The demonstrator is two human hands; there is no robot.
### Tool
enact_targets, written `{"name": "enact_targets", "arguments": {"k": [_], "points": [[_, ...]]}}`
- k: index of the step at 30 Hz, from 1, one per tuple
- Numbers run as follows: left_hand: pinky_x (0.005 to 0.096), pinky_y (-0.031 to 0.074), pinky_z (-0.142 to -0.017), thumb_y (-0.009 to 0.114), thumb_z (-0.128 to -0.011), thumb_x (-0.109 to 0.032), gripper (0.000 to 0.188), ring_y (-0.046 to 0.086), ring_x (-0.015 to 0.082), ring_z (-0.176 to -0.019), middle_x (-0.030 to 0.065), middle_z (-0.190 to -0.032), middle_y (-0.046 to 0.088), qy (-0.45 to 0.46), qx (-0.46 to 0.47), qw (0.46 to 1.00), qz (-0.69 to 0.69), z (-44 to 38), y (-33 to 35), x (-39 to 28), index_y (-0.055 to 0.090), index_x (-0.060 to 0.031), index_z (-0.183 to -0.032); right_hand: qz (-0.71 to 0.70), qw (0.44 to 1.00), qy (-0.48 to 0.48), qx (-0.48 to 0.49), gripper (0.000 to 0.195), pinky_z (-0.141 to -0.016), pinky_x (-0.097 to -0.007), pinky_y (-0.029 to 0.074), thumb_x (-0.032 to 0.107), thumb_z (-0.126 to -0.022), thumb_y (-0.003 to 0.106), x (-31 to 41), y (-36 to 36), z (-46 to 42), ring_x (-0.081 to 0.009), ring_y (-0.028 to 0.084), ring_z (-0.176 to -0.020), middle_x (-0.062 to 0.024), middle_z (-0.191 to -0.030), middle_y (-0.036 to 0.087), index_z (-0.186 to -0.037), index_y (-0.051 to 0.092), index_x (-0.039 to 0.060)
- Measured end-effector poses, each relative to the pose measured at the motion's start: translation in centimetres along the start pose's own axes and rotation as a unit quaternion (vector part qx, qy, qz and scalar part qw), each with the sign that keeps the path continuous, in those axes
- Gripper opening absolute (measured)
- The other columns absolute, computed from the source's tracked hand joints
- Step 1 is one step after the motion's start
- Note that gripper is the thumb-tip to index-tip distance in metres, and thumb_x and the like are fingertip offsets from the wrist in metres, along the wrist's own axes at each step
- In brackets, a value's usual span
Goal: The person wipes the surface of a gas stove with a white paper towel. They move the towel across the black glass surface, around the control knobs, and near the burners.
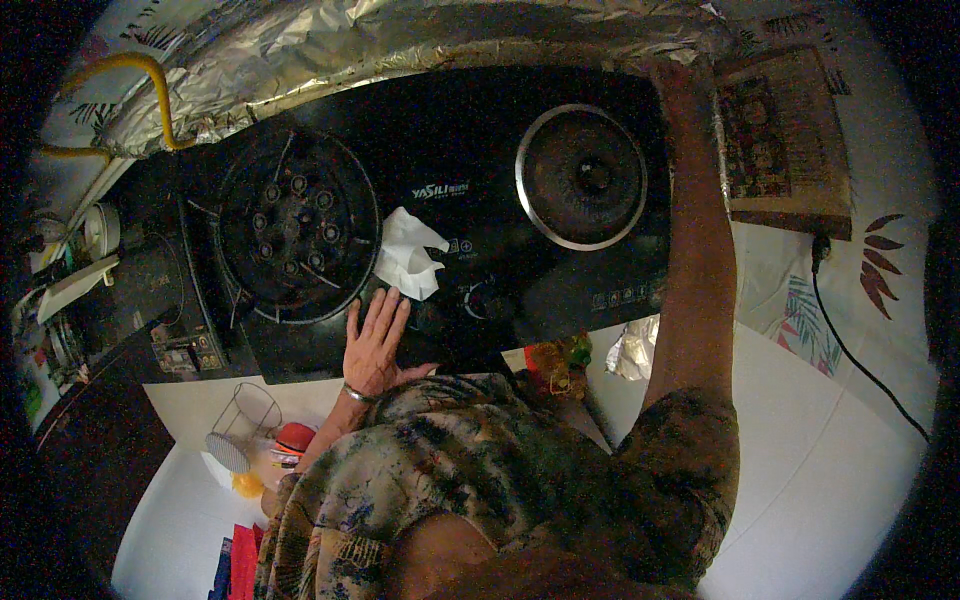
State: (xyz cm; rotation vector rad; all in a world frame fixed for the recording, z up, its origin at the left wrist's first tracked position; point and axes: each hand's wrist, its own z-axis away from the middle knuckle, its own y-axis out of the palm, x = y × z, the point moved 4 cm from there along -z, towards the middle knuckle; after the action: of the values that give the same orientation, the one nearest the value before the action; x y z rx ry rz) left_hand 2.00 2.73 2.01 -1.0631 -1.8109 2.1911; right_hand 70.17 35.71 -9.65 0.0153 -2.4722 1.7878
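My left hand point(375, 341) lies palm down on the front of a black glass-topped gas cooktop point(465, 135), its fingers apart. Just beyond the fingertips is a crumpled white tissue point(411, 259), beside the left burner's round black pan support point(300, 221). The right burner point(581, 176) has a bright metal ring around a dark, stained centre. My right arm point(697, 247) stretches along the cooktop's right side to the rear edge. Around the wrist it fades into shadow near the foil, and my right hand cannot be made out.
Crinkled aluminium foil point(315, 52) lines the back. A yellow hose point(159, 82) bends down at the left rear. To the right stand a brown printed box point(784, 142) and a black cable point(840, 330). A wire rack point(244, 420) is low at the left, near dishes point(101, 229).
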Motion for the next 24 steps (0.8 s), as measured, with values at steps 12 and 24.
{"name": "enact_targets", "arguments": {"k": [12, 24], "points": [[0.0624, 0.017, -0.123, 0.079, -0.072, -0.067, 0.113, 0.033, 0.0384, -0.151, 0.0194, -0.163, 0.036, 0.016, 0.001, 1.000, -0.014, -0.1, 0.4, 0.1, 0.038, -0.0023, -0.155, 0.254, 0.965, -0.004, -0.057, 0.032, -0.086, -0.0485, 0.056, 0.024, -0.101, 0.061, -0.1, -0.1, 10.5, -0.0366, 0.068, -0.101, -0.0166, -0.123, 0.066, -0.130, 0.062, 0.0091], [0.0606, 0.020, -0.122, 0.082, -0.074, -0.063, 0.110, 0.037, 0.0389, -0.149, 0.0186, -0.162, 0.038, 0.020, -0.019, 1.000, -0.016, 0.0, 0.3, 0.0, 0.038, -0.0037, -0.156, -0.398, 0.893, 0.114, -0.174, 0.018, -0.066, -0.0422, 0.048, 0.023, -0.097, 0.070, 9.4, -9.5, 18.7, -0.0257, 0.059, -0.071, -0.0135, -0.081, 0.065, -0.099, 0.069, 0.0050]]}}
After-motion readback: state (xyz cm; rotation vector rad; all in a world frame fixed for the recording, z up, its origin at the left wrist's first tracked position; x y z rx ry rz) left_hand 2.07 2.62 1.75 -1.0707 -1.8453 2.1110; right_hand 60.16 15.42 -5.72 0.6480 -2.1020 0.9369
